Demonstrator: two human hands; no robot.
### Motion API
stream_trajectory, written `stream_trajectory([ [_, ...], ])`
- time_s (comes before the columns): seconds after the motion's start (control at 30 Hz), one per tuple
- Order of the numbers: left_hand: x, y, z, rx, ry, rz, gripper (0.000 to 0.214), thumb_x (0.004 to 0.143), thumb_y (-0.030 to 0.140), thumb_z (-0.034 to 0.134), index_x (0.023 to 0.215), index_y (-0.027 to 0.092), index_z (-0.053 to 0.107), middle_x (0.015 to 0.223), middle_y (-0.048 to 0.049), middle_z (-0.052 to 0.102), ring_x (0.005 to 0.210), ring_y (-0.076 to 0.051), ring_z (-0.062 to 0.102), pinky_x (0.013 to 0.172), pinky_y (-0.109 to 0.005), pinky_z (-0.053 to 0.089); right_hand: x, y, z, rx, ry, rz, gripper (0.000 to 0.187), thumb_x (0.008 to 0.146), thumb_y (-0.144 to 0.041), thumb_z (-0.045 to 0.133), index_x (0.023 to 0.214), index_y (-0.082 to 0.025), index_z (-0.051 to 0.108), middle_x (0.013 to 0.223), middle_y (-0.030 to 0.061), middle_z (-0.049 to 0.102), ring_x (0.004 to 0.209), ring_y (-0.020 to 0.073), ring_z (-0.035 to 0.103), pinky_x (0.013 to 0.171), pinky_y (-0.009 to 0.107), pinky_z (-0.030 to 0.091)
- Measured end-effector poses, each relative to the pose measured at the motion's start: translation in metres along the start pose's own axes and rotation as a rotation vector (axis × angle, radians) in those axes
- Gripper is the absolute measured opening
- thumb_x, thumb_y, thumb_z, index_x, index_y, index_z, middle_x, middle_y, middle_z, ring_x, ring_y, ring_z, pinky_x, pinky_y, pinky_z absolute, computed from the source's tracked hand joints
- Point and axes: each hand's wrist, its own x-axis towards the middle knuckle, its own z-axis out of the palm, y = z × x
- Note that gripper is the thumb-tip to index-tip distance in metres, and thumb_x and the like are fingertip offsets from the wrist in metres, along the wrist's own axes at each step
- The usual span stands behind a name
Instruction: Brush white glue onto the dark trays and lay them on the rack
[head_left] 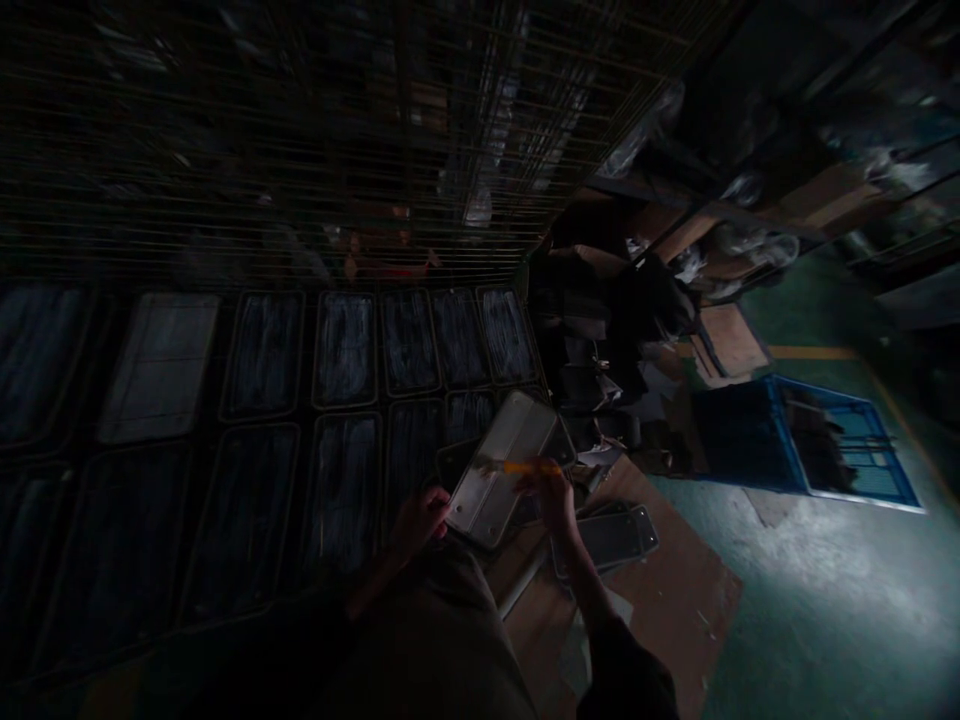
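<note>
My left hand (427,515) pinches the near left corner of a pale rectangular panel (504,462) with rounded corners and small dots near its ends. My right hand (551,490) is closed round the orange handle (531,467) of a brush, whose bristle end (487,467) lies over the middle of the panel. A dark panel (561,442) shows partly beneath the pale one. Rows of dark panels with streaky whitish faces, such as this streaked panel (345,350), lie to the left and beyond my hands.
Dark panels (611,537) lie on a brown board (675,590) to my right. A wire mesh (337,180) rises behind the rows. Dark stacked pieces (577,310) stand at centre right. A blue crate (750,440) rests on the green floor (840,590), with laden shelves (720,220) behind.
</note>
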Motion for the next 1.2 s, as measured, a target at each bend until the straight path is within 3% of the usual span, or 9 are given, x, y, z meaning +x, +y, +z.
stream_trajectory([
  [0.13,-0.001,0.001,0.001,-0.063,0.016,0.006,0.019,0.069,0.036,0.059,0.078,0.019,0.056,0.054,0.0069,0.056,0.039,-0.011,0.055,0.04,-0.019,0.041,0.05,-0.01,-0.025,-0.219,0.231,-0.16,0.039,0.096,-0.045,0.036,0.107,-0.017,0.061,0.08,0.0067,0.07,0.067,0.0183,0.066,0.062,0.028,0.053],
  [0.27,-0.003,0.0,0.003,-0.115,0.033,-0.003,0.025,0.067,0.04,0.061,0.078,0.018,0.056,0.057,0.0065,0.056,0.04,-0.011,0.056,0.039,-0.02,0.042,0.067,-0.017,-0.033,-0.476,0.177,-0.307,0.036,0.097,-0.029,0.031,0.109,-0.017,0.062,0.081,0.0073,0.069,0.075,0.0179,0.065,0.07,0.028,0.05],
  [0.43,-0.006,0.001,0.003,-0.101,0.074,-0.048,0.024,0.067,0.038,0.063,0.08,0.018,0.058,0.06,0.0055,0.06,0.042,-0.011,0.058,0.042,-0.019,0.044,0.015,-0.014,-0.016,-0.662,-0.08,-0.417,0.033,0.094,-0.018,0.035,0.111,-0.018,0.063,0.08,0.0073,0.067,0.075,0.0165,0.063,0.064,0.024,0.045],
  [0.6,-0.011,0.007,0.001,-0.1,0.045,-0.055,0.021,0.07,0.036,0.061,0.079,0.017,0.059,0.061,0.0047,0.06,0.045,-0.011,0.06,0.044,-0.019,0.046,-0.067,-0.01,-0.002,-0.53,-0.288,-0.276,0.03,0.096,-0.022,0.04,0.118,-0.024,0.059,0.082,0.0027,0.068,0.067,0.0145,0.063,0.06,0.022,0.046],
  [0.7,-0.012,0.01,0.0,-0.136,0.032,-0.067,0.024,0.068,0.038,0.064,0.079,0.017,0.059,0.062,0.0045,0.06,0.045,-0.01,0.06,0.044,-0.019,0.048,-0.069,-0.014,-0.01,-0.401,-0.223,-0.162,0.03,0.097,-0.027,0.037,0.118,-0.023,0.059,0.079,0.0021,0.069,0.066,0.0149,0.066,0.059,0.022,0.048],
  [0.83,-0.013,0.014,0.0,-0.184,0.037,-0.065,0.029,0.065,0.038,0.069,0.08,0.015,0.059,0.064,0.0036,0.061,0.044,-0.011,0.059,0.044,-0.021,0.05,-0.024,-0.019,-0.03,-0.456,0.04,-0.225,0.032,0.096,-0.028,0.036,0.115,-0.019,0.06,0.081,0.0049,0.069,0.066,0.0165,0.065,0.062,0.024,0.049],
  [0.93,-0.015,0.018,0.0,-0.16,0.037,-0.083,0.023,0.068,0.033,0.067,0.079,0.015,0.06,0.063,0.0032,0.061,0.046,-0.011,0.06,0.046,-0.021,0.05,-0.01,-0.015,-0.032,-0.586,0.008,-0.31,0.033,0.095,-0.025,0.034,0.113,-0.018,0.061,0.083,0.0076,0.068,0.07,0.0182,0.063,0.061,0.026,0.046],
  [1.07,-0.018,0.021,-0.001,-0.136,0.05,-0.12,0.016,0.071,0.027,0.064,0.079,0.015,0.06,0.065,0.0033,0.062,0.047,-0.011,0.063,0.047,-0.019,0.049,-0.056,-0.004,-0.014,-0.631,-0.137,-0.361,0.032,0.095,-0.019,0.035,0.114,-0.02,0.061,0.08,0.0062,0.066,0.069,0.017,0.059,0.061,0.025,0.043],
  [1.2,-0.019,0.02,-0.001,-0.17,0.026,-0.074,0.017,0.07,0.028,0.065,0.078,0.014,0.06,0.064,0.003,0.063,0.048,-0.012,0.063,0.047,-0.02,0.048,-0.116,-0.004,0.005,-0.543,-0.2,-0.253,0.031,0.096,-0.019,0.035,0.116,-0.022,0.058,0.079,0.0044,0.063,0.065,0.0159,0.059,0.057,0.024,0.043],
])
